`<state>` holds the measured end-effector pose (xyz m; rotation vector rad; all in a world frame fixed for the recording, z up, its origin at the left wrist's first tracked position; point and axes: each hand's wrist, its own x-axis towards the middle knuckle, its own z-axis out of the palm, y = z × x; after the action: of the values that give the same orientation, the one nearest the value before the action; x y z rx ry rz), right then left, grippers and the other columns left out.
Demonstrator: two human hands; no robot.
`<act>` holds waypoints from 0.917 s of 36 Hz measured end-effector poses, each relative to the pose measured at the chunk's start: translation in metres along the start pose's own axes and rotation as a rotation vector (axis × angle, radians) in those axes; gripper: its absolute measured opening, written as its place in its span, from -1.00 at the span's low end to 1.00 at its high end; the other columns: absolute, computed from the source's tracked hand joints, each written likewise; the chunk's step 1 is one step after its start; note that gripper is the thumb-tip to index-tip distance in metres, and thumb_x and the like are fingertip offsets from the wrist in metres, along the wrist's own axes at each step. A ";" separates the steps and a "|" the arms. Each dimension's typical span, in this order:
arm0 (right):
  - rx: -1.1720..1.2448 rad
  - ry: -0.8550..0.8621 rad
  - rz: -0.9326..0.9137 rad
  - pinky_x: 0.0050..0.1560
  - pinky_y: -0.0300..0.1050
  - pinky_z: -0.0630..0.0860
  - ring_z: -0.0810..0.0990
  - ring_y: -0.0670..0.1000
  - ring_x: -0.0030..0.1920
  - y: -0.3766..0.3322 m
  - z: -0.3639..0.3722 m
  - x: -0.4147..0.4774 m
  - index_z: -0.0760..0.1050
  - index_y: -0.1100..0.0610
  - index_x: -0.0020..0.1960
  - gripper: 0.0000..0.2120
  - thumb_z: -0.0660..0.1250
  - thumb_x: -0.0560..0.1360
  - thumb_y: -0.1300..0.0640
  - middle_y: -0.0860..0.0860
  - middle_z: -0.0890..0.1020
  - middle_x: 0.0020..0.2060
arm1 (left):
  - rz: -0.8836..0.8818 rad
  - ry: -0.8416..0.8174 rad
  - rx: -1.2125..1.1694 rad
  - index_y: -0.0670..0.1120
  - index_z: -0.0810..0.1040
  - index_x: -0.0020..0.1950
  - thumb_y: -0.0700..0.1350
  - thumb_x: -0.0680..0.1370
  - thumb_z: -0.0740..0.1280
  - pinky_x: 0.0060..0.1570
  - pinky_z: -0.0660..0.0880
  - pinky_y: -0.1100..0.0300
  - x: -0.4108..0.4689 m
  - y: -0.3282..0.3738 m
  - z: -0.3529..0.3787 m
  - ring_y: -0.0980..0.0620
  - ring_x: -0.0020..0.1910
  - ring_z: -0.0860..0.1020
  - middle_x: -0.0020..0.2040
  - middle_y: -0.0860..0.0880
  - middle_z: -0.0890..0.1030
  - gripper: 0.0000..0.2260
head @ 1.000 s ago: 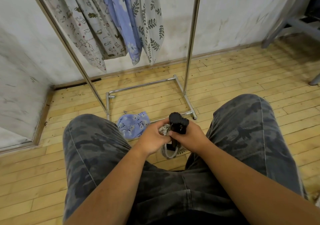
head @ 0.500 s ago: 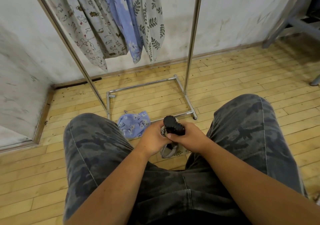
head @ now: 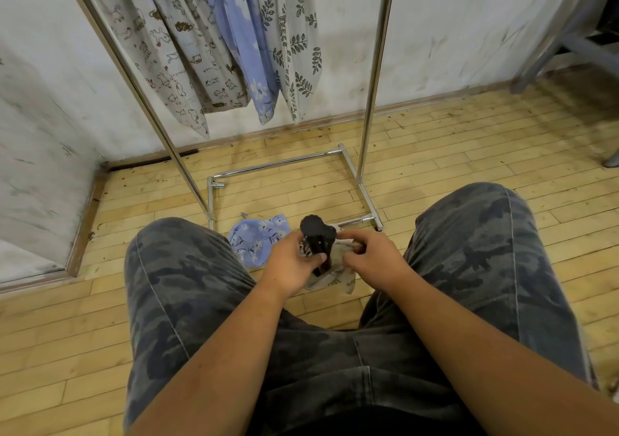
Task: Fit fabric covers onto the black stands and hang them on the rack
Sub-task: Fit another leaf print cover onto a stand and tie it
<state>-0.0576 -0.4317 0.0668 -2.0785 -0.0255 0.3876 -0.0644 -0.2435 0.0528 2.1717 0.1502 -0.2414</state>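
Note:
Between my knees my left hand (head: 290,264) grips a black stand (head: 316,236) by its stem, the rounded top pointing up. A grey patterned fabric cover (head: 335,273) is bunched around the stand's lower part. My right hand (head: 371,256) pinches the cover's upper edge just right of the stand. A blue floral cover (head: 259,238) lies on the floor behind my left hand. The metal rack (head: 373,77) stands ahead with three covered pieces (head: 241,50) hanging from it.
My camouflage-trousered legs (head: 187,288) frame both hands. The rack's base bars (head: 278,164) lie on the wooden floor close in front. A white wall runs behind the rack. A grey metal frame (head: 562,30) stands at the far right.
My right hand has let go of the stand and shifted right onto the fabric. The left hand now holds the stand alone, and the cover has spread out below it.

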 end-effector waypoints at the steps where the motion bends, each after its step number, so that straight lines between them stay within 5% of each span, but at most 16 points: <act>1: -0.014 0.027 0.014 -0.40 -0.29 0.49 0.49 -0.12 -0.41 0.001 -0.001 0.000 0.57 -0.02 0.35 -0.57 0.36 0.54 0.28 0.00 0.60 -0.23 | -0.013 0.014 -0.014 -0.05 0.54 0.35 -0.09 0.56 0.49 0.20 0.41 0.16 0.000 0.000 -0.001 0.05 0.24 0.51 0.27 0.03 0.59 -0.63; 5: -0.120 0.074 0.122 -0.47 -0.37 0.47 0.67 -0.06 -0.26 0.003 -0.002 0.002 0.49 0.05 0.45 -0.54 0.39 0.56 0.21 0.09 0.62 0.22 | -0.049 0.073 -0.072 -0.06 0.58 0.30 -0.10 0.56 0.48 0.32 0.47 -0.02 0.002 -0.004 -0.002 -0.06 0.30 0.54 0.26 -0.02 0.63 -0.68; 9: -0.219 -0.012 0.273 -0.38 -0.23 0.63 0.71 0.03 -0.26 0.001 0.000 0.001 0.33 0.17 0.56 -0.40 0.41 0.56 0.14 0.16 0.57 0.30 | -0.079 0.105 -0.107 -0.04 0.56 0.34 -0.10 0.58 0.47 0.38 0.44 -0.04 0.001 -0.001 -0.004 -0.06 0.36 0.51 0.31 -0.01 0.61 -0.66; 16: -0.402 -0.073 0.349 -0.61 -0.33 0.40 0.64 -0.01 -0.36 0.004 0.004 0.004 0.65 0.25 0.07 -0.78 0.42 0.57 0.08 0.11 0.67 -0.12 | -0.089 0.188 -0.184 0.01 0.55 0.35 -0.08 0.59 0.44 0.16 0.39 0.18 0.000 0.001 -0.010 0.01 0.35 0.50 0.21 0.12 0.58 -0.67; 20: -0.308 0.002 0.277 -0.34 -0.09 0.59 0.69 0.13 -0.19 0.005 0.004 0.005 0.64 0.20 -0.06 -0.71 0.30 0.64 0.01 0.13 0.68 -0.19 | -0.094 0.200 -0.224 0.06 0.55 0.32 -0.08 0.58 0.46 0.24 0.55 0.02 0.001 0.000 -0.011 -0.02 0.27 0.57 0.13 0.17 0.58 -0.68; 24: -0.185 0.070 0.185 -0.36 -0.15 0.37 0.50 0.02 -0.28 0.006 0.001 0.005 0.50 0.10 -0.20 -0.70 0.22 0.67 0.04 0.03 0.57 -0.29 | -0.065 0.191 -0.207 0.02 0.58 0.24 -0.10 0.56 0.48 0.22 0.51 0.08 0.000 0.001 -0.009 0.05 0.24 0.56 0.11 0.17 0.62 -0.74; 27: -0.043 0.109 0.151 -0.34 -0.13 0.40 0.52 0.01 -0.27 0.007 -0.001 0.006 0.51 0.10 -0.16 -0.72 0.21 0.68 0.03 0.03 0.58 -0.27 | -0.035 0.154 -0.151 -0.05 0.58 0.33 -0.11 0.56 0.48 0.18 0.38 0.19 -0.001 0.002 -0.006 0.15 0.19 0.46 0.20 0.08 0.61 -0.66; 33: 0.159 0.116 0.102 0.01 0.01 0.68 0.68 0.00 0.02 0.006 0.000 0.006 0.62 0.00 0.07 -0.77 0.25 0.65 -0.09 -0.03 0.70 -0.03 | -0.015 0.101 -0.043 -0.03 0.62 0.25 -0.12 0.49 0.54 0.15 0.51 0.10 0.000 0.001 0.001 0.00 0.17 0.58 0.14 0.04 0.66 -0.66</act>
<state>-0.0524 -0.4340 0.0598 -1.9460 0.1760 0.3203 -0.0645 -0.2446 0.0535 2.1416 0.2270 -0.1365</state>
